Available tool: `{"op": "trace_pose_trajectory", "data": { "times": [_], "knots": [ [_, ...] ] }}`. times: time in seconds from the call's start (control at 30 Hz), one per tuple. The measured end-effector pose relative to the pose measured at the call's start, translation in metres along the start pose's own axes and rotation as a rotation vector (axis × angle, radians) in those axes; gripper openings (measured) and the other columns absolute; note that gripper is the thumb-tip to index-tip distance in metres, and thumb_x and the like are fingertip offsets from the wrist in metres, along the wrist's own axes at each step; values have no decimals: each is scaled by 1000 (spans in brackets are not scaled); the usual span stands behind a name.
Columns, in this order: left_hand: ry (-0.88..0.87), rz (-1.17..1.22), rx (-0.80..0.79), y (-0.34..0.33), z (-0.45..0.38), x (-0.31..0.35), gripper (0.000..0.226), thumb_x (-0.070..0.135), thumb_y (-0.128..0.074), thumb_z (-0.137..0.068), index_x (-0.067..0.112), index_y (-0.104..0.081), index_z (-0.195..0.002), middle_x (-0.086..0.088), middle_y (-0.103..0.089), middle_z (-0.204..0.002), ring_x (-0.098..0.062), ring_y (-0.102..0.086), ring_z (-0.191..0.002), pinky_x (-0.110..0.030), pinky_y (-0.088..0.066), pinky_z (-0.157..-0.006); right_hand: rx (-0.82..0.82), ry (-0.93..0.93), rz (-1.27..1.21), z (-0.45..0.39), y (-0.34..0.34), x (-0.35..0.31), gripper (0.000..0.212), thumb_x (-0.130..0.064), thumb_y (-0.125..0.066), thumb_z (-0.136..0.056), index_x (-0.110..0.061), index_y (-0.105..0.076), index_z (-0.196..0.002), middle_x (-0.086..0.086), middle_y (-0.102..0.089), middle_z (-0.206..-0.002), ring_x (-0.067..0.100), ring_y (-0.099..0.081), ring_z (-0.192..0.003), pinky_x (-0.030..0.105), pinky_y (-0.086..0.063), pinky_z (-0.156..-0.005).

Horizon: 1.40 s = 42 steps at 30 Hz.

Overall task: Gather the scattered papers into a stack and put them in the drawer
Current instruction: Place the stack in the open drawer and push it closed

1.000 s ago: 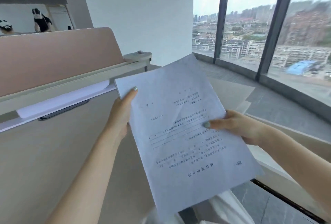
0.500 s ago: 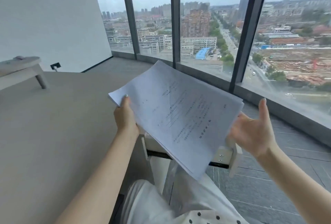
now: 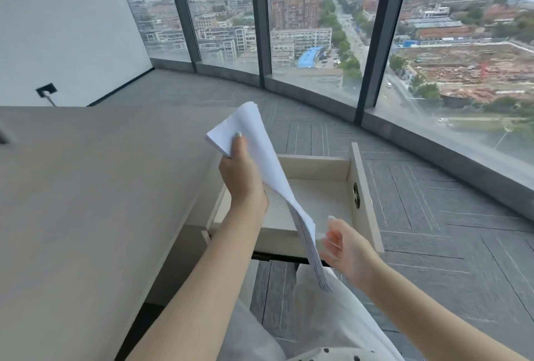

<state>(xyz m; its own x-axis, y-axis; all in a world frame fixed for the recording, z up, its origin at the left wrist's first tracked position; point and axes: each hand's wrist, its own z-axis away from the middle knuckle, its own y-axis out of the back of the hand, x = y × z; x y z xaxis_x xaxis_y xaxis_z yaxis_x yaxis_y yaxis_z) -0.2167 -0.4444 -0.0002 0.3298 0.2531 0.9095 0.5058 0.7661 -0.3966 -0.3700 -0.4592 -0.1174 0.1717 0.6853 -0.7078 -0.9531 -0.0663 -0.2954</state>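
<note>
A stack of white printed papers (image 3: 261,155) hangs bent over the drawer, its lower end drooping toward my lap. My left hand (image 3: 241,178) grips the stack's upper corner, thumb on top. My right hand (image 3: 342,245) is open just right of the stack's drooping lower edge, fingers spread, holding nothing. The pale wooden drawer (image 3: 365,196) is pulled out from the desk's right side, and its inside looks bare. The papers hide part of the drawer's floor and front edge.
The beige desk top (image 3: 101,202) fills the left. Grey carpet tiles (image 3: 448,245) lie right of the drawer, with a curved window wall (image 3: 372,43) beyond. My white-clad legs (image 3: 326,326) are below the drawer. A wall socket (image 3: 46,90) sits at far left.
The view has swung right from the desk to the pulled-out drawer. My right hand let go of the papers. The stack now droops from my left hand over the drawer.
</note>
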Motion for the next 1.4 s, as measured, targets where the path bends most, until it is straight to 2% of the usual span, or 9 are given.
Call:
{"op": "trace_pose_trajectory", "data": {
  "times": [0.1, 0.23, 0.37, 0.43, 0.67, 0.77, 0.9, 1.2, 1.4],
  "knots": [
    [10, 55, -74, -6, -5, 8, 15, 31, -52, -90, 26, -62, -81, 4, -68, -88, -18, -66, -87, -34, -53, -78, -76, -216, 192, 0, 3, 21, 46, -56, -60, -76, -14, -49, -61, 3, -51, -71, 20, -57, -71, 37, -55, -70],
    [-15, 47, -88, 1, -11, 6, 15, 31, -53, -90, 24, -65, -85, 4, -71, -90, -18, -69, -85, -35, -54, -77, -315, -345, 4, -3, 0, 32, 62, -57, -59, -77, -1, -71, -99, 13, -71, -102, 30, -65, -103, 42, -58, -73],
    [-105, -124, 28, 22, -25, -11, 20, 33, -52, -87, 26, -63, -73, 7, -68, -79, -19, -65, -79, -38, -51, -76, -198, -172, -35, -15, -8, 3, 34, -22, -51, -92, -1, -59, -117, 6, -75, -65, 18, -70, -52, 18, -50, -40],
    [-122, -232, 95, 35, -30, -23, 22, 34, -51, -87, 26, -61, -70, 8, -65, -75, -17, -63, -75, -39, -51, -75, -95, -53, 69, -23, -5, -13, 25, -14, -49, -93, -4, -55, -115, 6, -74, -68, 16, -69, -47, 18, -49, -36],
    [124, -617, -98, 61, -31, -87, 37, 34, -38, -95, 6, -55, -111, -4, -62, -100, -19, -54, -86, -25, -39, -62, 152, 325, 485, -49, 28, -83, 15, -9, -50, -92, -10, -55, -106, 11, -64, -101, 17, -60, -69, 26, -48, -59],
    [120, -1032, -346, 71, -36, -121, 56, 47, -30, -93, 1, -55, -111, -18, -62, -115, -31, -54, -101, -40, -41, -87, 188, 369, 555, -61, 30, -92, 15, -6, -47, -92, -11, -56, -103, 14, -62, -107, 22, -59, -74, 31, -47, -67],
    [-156, -1428, -490, 85, -33, -146, 41, 40, -40, -91, 15, -59, -117, -2, -56, -131, -21, -37, -130, -40, -24, -108, 205, 316, 502, -82, 20, -90, 24, -3, -45, -92, -3, -55, -114, 22, -61, -116, 26, -59, -81, 36, -51, -75],
    [-598, -1389, -419, 131, -22, -162, 35, 25, -58, -79, 15, -64, -112, -1, -62, -112, -12, -46, -107, -49, -39, -101, 151, 199, 431, -138, -24, -76, 33, -2, -47, -91, 3, -53, -123, 24, -59, -126, 27, -60, -81, 38, -50, -80],
    [-595, -1362, -393, 129, -22, -163, 41, 28, -45, -77, 15, -65, -110, -1, -66, -108, -9, -42, -110, -50, -40, -97, 202, 119, 502, -161, -18, -62, 34, -4, -46, -91, -2, -52, -125, 19, -59, -128, 34, -60, -104, 40, -48, -87]
  ]
}}
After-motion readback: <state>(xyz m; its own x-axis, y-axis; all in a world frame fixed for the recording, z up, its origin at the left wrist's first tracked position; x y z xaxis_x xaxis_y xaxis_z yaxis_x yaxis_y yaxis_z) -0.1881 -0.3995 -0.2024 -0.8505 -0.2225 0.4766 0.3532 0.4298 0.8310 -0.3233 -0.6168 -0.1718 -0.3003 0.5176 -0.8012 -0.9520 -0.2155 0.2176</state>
